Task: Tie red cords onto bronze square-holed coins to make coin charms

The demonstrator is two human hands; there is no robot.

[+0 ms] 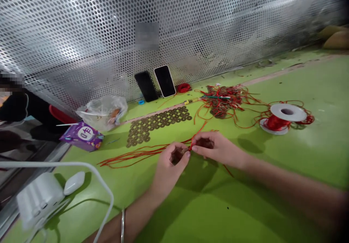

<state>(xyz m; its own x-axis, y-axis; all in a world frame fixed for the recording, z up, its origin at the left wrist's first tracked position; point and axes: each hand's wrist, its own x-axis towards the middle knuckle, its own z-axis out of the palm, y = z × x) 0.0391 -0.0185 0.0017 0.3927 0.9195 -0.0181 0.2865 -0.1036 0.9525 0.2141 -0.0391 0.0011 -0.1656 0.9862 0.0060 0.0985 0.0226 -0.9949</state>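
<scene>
My left hand (171, 164) and my right hand (218, 149) meet over the green table, fingertips almost touching. Between the right thumb and forefinger is a red cord (201, 128), its end rising past the fingers. The left thumb and forefinger pinch a small dark piece, perhaps a coin, at the same cord; it is mostly hidden. Loose red cords (131, 155) lie in a bundle to the left of the hands. Behind them, flat rows of bronze-coloured holed coins (152, 123) cover part of the table.
Right of the coins lies a tangled heap of coins and red cord (225, 99). A white spool of red cord (287, 112) stands farther right. Two phones (165, 81) lean on the perforated metal wall. At left are a purple carton (81, 136), a plastic bag (102, 110) and a white cable (105, 184).
</scene>
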